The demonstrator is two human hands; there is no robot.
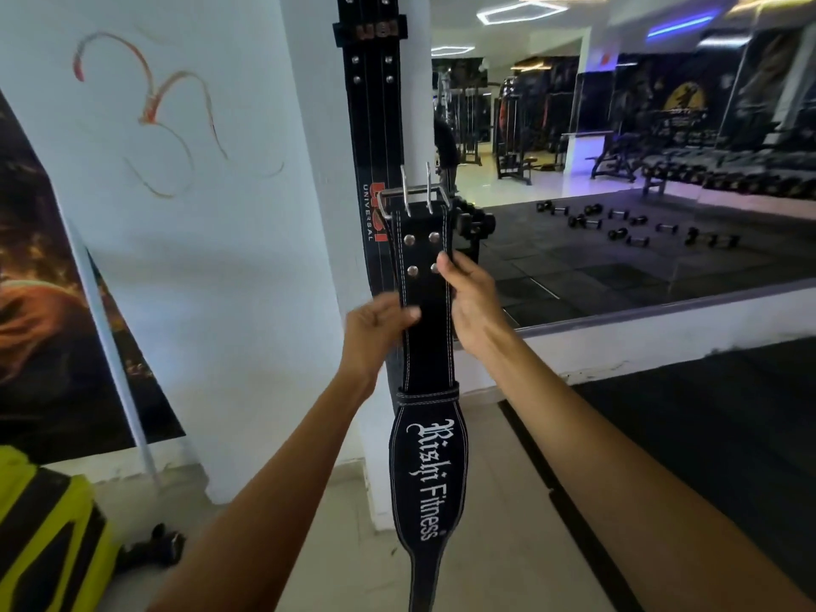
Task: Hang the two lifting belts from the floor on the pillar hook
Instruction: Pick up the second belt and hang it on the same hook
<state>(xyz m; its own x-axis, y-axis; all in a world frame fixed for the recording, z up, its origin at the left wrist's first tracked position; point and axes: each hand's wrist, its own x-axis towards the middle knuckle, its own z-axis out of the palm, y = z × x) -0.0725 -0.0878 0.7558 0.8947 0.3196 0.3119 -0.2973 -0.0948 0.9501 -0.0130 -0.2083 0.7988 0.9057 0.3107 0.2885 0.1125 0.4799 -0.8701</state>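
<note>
A black lifting belt with white stitching and white "Fitness" lettering hangs upright in front of me, its silver two-pronged buckle at the top. My left hand grips its left edge below the rivets, and my right hand grips its right edge a little higher. Behind it a second black belt with red "USI" lettering hangs down the white pillar. The hook is out of view above the frame.
A yellow and black bag lies on the floor at lower left, with a dark dumbbell beside it. Posters cover the left wall. A large mirror on the right reflects dumbbells and gym machines. Black mat flooring lies at lower right.
</note>
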